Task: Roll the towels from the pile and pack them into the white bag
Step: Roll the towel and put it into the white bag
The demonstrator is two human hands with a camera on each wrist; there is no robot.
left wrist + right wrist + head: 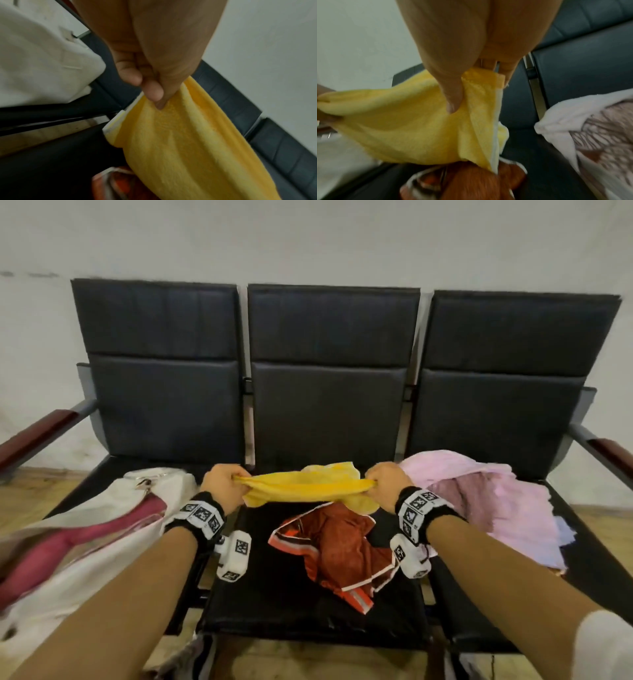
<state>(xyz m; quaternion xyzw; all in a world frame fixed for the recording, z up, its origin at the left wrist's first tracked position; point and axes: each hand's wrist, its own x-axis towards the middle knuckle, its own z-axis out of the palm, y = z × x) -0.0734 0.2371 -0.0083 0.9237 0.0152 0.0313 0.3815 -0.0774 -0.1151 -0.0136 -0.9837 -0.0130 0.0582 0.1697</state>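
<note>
Yellow towel stretched above the middle seat, left hand and right hand each pinching an end. Soft, light, floppy; best held by corners.

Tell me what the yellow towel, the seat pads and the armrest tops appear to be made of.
Yellow towel: soft terry-like cloth, matte, with a fuzzy nap and a paler hemmed edge in the left wrist view. Seat pads: probably black leather or vinyl, going by the slight sheen and stitched panels. Armrest tops: reddish-brown, glossy, perhaps varnished wood.
</note>
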